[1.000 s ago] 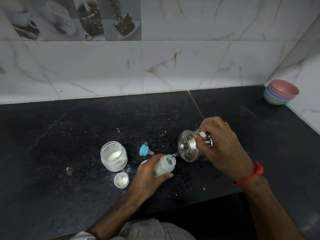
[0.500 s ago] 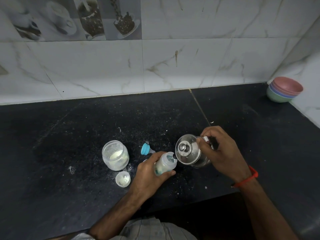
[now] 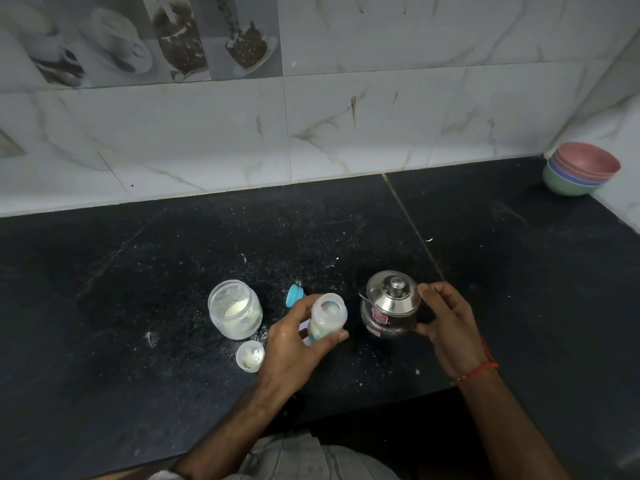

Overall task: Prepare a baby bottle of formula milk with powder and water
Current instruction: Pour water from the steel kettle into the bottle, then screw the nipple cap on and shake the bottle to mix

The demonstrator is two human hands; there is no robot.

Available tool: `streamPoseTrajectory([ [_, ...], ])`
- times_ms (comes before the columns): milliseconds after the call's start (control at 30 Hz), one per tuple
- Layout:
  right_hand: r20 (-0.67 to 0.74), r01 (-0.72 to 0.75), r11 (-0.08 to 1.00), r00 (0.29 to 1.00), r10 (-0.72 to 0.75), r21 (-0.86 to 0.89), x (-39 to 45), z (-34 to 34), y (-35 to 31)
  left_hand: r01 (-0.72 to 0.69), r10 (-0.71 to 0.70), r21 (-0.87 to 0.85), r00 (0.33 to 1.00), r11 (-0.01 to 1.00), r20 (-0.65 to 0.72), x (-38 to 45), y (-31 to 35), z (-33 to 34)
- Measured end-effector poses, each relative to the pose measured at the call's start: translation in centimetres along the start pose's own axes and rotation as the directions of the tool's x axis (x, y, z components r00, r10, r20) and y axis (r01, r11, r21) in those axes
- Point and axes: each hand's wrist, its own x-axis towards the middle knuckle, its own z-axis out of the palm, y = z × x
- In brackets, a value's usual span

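Kettle (image 3: 389,304), tilted a second ago, now standing upright in the gripping right hand (image 3: 446,323); left hand (image 3: 294,344) clasping the bottle (image 3: 327,317), apparently watered and awaiting capping.

A home kitchen. A black speckled stone counter (image 3: 173,271), dusted with white powder, runs along a wall of marble-look tiles (image 3: 381,126). At eleven o'clock, decorative tiles (image 3: 156,36) picture coffee cups and beans. In the corner at two o'clock sits a stack of pastel bowls (image 3: 580,169), pink on top, green at the bottom. Near the counter's front edge stand household things: a small steel kettle (image 3: 389,304), an open powder jar (image 3: 235,310) and its lid (image 3: 250,355) at seven o'clock of it.
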Motion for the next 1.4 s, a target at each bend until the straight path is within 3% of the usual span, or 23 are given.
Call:
streamPoseTrajectory([
  [267,-0.232,0.004,0.996,0.973,0.018,0.092,3.3,-0.4,4.2,0.016,-0.037,-0.109,0.979,0.994,-0.198,-0.5,0.3,-3.0],
  [467,-0.276,0.019,0.993,0.961,0.013,0.114,4.0,-1.0,7.3,0.025,-0.061,-0.125,0.955,0.992,-0.29,-0.7,0.6,-5.8],
  [567,-0.35,0.14,0.985,0.921,-0.168,-0.103,4.0,-0.8,7.5,0.03,-0.065,-0.119,0.951,0.992,-0.302,-1.0,0.7,-6.5],
  [633,-0.392,0.304,0.864,0.796,-0.462,-0.401,3.4,0.0,6.3,0.026,-0.065,-0.128,0.948,0.991,-0.312,-1.2,0.8,-7.0],
  [700,-0.227,0.47,0.644,0.673,-0.704,-0.604,2.7,2.2,4.1,0.025,-0.066,-0.13,0.945,0.991,-0.321,-1.2,0.7,-7.5],
  [733,-0.114,0.531,0.576,0.666,-0.737,-0.621,2.5,3.7,3.3,0.023,-0.063,-0.127,0.945,0.992,-0.322,-1.2,0.7,-7.7],
  [800,0.154,0.594,0.518,0.735,-0.66,-0.615,3.0,7.3,2.9,0.015,-0.055,-0.123,0.945,0.992,-0.322,-1.3,0.7,-8.3],
  [867,0.395,0.547,0.473,0.833,-0.387,-0.691,4.8,10.2,4.2,0.001,-0.039,-0.118,0.946,0.993,-0.322,-1.3,0.8,-8.8],
  [967,0.495,0.447,0.33,0.865,0.077,-0.832,7.4,13.1,7.1,-0.027,-0.009,-0.111,0.95,0.993,-0.311,-1.3,1.1,-9.5],
  [1033,0.492,0.44,0.271,0.854,0.168,-0.856,8.0,14.2,8.7,-0.051,0.022,-0.089,0.953,0.995,-0.302,-1.3,1.4,-9.9],
  [1200,0.476,0.443,0.389,0.879,-0.011,-0.808,7.0,14.6,9.9,-0.091,0.071,-0.052,0.951,0.995,-0.301,-1.1,1.8,-10.6],
  [1333,0.402,0.313,0.811,0.91,-0.106,-0.494,4.0,14.6,6.2,-0.119,0.117,0.01,0.95,0.993,-0.291,-1.1,1.3,-10.8],
  [1400,0.462,0.336,0.876,0.874,-0.153,-0.346,2.2,14.4,3.2,-0.13,0.136,0.039,0.95,0.991,-0.282,-1.0,1.1,-10.7],
])
